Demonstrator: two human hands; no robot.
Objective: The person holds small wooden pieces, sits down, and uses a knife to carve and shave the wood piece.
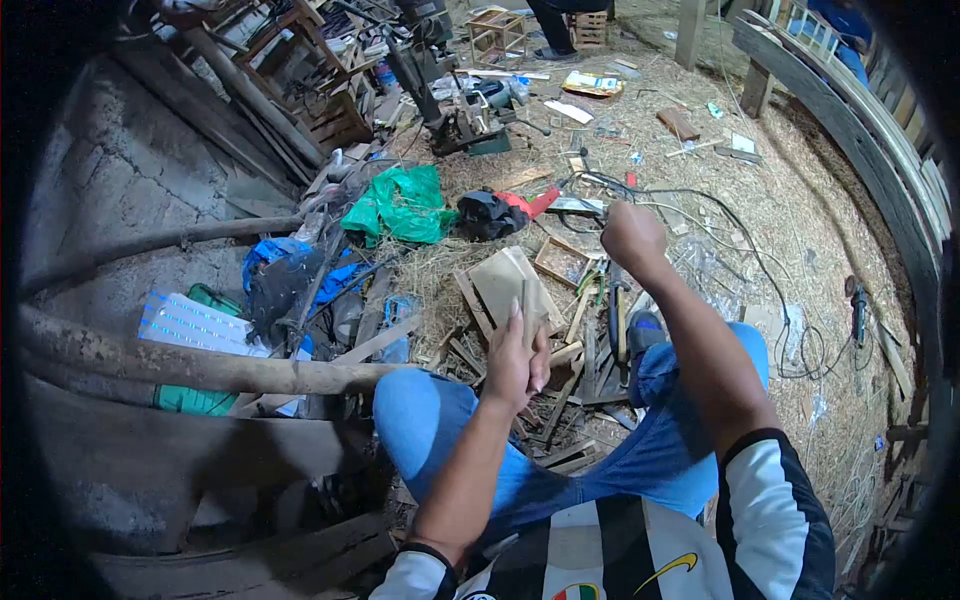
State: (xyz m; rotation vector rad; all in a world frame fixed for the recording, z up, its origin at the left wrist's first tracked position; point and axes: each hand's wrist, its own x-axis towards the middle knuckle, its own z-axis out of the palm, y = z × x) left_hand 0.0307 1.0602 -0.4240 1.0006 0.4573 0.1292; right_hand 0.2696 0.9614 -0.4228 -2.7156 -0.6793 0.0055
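My left hand (514, 362) is closed around a short wooden strip (527, 305) that stands upright, its top end showing above my thumb. Reaching forward, my right hand (633, 240) is curled into a fist, and what it holds, if anything, is hidden. Just left of that fist lies a pale flat piece (577, 205); I cannot tell whether they touch. A flat wooden board (507, 285) lies behind my left hand, beside a small wooden frame (562, 262). Wood scraps (560, 410) are piled between my knees.
A green plastic bag (402, 204) and a black and red bundle (490, 213) lie ahead. Behind them stands a metal machine (445, 110). Black cable (735, 215) loops across the straw floor toward a power tool (857, 312). A wooden pole (200, 362) runs along my left.
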